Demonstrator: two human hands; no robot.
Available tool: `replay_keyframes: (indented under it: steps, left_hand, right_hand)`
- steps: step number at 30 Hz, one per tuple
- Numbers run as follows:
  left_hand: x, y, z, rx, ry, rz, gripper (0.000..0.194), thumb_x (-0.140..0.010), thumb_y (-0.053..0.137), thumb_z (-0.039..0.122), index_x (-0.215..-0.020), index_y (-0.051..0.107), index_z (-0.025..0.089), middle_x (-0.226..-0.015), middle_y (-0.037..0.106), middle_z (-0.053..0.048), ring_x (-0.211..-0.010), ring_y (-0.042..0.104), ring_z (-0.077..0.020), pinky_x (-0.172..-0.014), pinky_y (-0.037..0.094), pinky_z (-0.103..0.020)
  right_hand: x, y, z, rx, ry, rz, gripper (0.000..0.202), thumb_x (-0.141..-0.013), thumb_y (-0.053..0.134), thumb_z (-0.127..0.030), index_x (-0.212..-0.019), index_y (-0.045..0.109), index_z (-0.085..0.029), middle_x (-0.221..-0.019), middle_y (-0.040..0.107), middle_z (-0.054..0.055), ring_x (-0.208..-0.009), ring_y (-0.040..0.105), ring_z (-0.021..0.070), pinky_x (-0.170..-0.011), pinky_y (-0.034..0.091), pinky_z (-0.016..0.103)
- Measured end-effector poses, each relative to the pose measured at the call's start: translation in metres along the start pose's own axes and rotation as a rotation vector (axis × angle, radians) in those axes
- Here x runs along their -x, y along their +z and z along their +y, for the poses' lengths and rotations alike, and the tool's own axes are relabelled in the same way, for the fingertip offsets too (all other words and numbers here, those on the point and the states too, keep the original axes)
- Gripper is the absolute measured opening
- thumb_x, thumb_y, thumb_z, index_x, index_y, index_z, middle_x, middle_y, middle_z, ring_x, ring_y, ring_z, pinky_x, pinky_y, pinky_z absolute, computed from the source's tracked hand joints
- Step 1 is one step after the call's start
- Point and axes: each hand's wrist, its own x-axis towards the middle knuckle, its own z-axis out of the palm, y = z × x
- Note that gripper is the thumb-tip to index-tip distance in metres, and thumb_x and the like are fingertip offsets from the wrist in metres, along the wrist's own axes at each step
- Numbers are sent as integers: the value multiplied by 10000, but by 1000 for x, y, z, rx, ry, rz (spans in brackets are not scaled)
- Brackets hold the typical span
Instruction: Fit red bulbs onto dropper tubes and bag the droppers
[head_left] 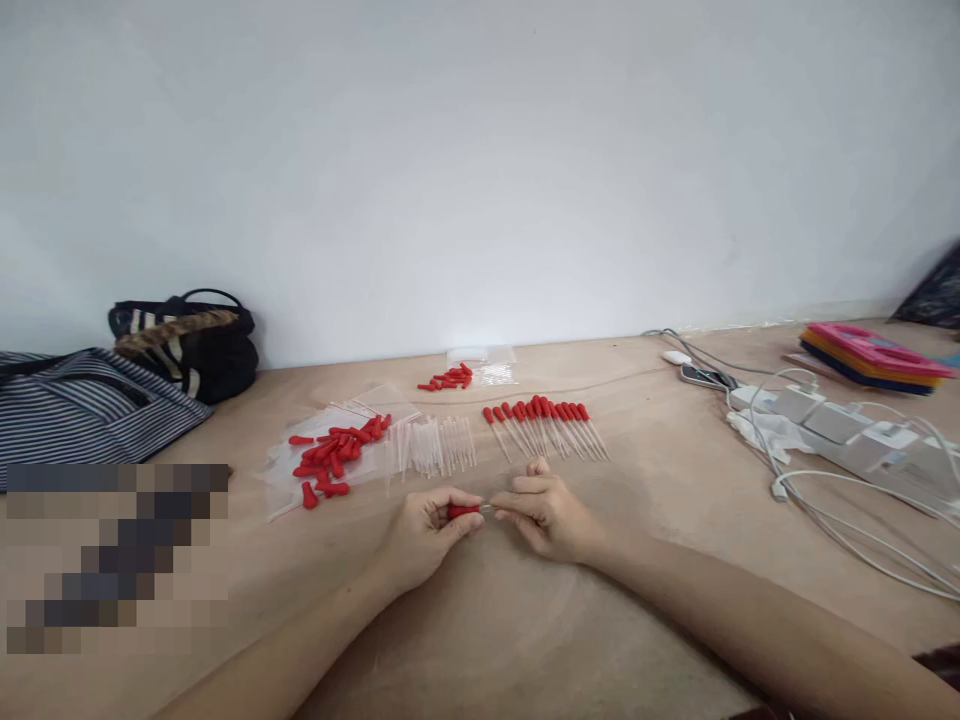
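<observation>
Between the thumb and fingers of my left hand point(433, 530) is a red rubber dropper bulb point(463, 511). My right hand point(546, 515) pinches a clear glass pipette tube point(486, 507), whose end meets the bulb's mouth; how deep it sits I cannot tell. Beyond my left hand, loose red bulbs point(330, 455) lie heaped on clear plastic bags point(285, 480). Several bare glass tubes point(435, 445) lie side by side in the middle. To their right is a row of droppers point(551, 415), red bulbs fitted on glass tubes.
More red bulbs point(448, 378) and a clear bag point(491, 367) lie near the wall. A power strip with white chargers point(840, 420) and looping cables point(847, 550) occupies the right side, near a stack of coloured pads point(874, 355). A striped bag point(97, 410) and black bag point(217, 345) stand left.
</observation>
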Motion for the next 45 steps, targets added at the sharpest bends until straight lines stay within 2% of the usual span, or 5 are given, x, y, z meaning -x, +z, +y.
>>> replay_keyframes:
  steps: [7, 15, 31, 40, 45]
  left_hand:
    - [-2, 0, -2, 8, -12, 0, 152, -633, 653, 228, -756, 638, 139, -630, 643, -1, -558, 562, -106, -556, 468, -220]
    - [-6, -4, 2, 38, 8, 54, 216, -632, 661, 225, -811, 569, 150, -717, 651, -1, -673, 605, -127, -630, 487, -237]
    - [-4, -1, 1, 172, 29, 128, 205, -534, 741, 243, -554, 564, 142, -530, 619, 27, -484, 557, -83, -493, 470, -187]
    - [-3, -3, -2, 135, 123, 95, 186, -566, 719, 203, -511, 553, 141, -559, 605, 12, -508, 529, -79, -496, 438, -180]
    - [-1, -2, 3, 77, 145, 64, 209, -591, 704, 246, -510, 540, 145, -568, 603, 1, -519, 526, -89, -499, 434, -191]
  right_hand:
    - [-4, 6, 0, -29, 3, 15, 226, -847, 395, -180, -869, 619, -158, -624, 548, 13, -586, 462, 103, -656, 252, 271]
    - [-8, -4, 7, 29, 45, -29, 191, -846, 433, -216, -916, 605, -169, -696, 612, 13, -643, 512, 103, -715, 222, 290]
    - [1, -4, 5, 31, 57, 53, 186, -839, 438, -210, -850, 615, -157, -620, 599, 6, -573, 489, 96, -702, 215, 299]
    - [-4, -13, 1, -156, 194, -107, 203, -842, 440, -230, -794, 626, -168, -658, 631, 17, -606, 512, 106, -715, 248, 302]
    - [-7, -18, 1, -389, 341, -214, 283, -819, 450, -279, -614, 591, -144, -483, 445, -40, -468, 347, 64, -534, 275, 221]
